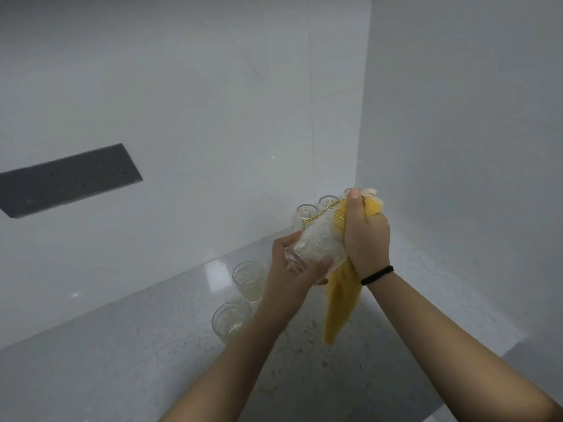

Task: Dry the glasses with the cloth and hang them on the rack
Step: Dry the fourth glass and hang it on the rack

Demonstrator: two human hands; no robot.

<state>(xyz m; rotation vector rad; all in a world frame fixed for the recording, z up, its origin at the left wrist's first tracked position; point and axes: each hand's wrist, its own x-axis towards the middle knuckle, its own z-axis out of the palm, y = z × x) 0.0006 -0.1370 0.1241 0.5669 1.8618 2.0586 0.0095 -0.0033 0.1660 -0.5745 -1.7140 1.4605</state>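
My left hand point(294, 269) grips the base of a clear ribbed glass point(316, 242) held tilted above the counter. My right hand point(365, 236) holds a yellow cloth point(341, 303) against the glass's rim end, and the cloth's tail hangs down below my wrist. Two more ribbed glasses stand upright on the counter, one point(248, 280) farther back and one point(228, 319) nearer. Behind my hands, in the corner, upturned glasses point(306, 211) sit on the rack, which is mostly hidden.
The speckled grey counter point(137, 360) runs to white walls that meet in a corner at the right. A dark socket panel point(70, 178) is set in the left wall. The counter's edge drops off at lower right.
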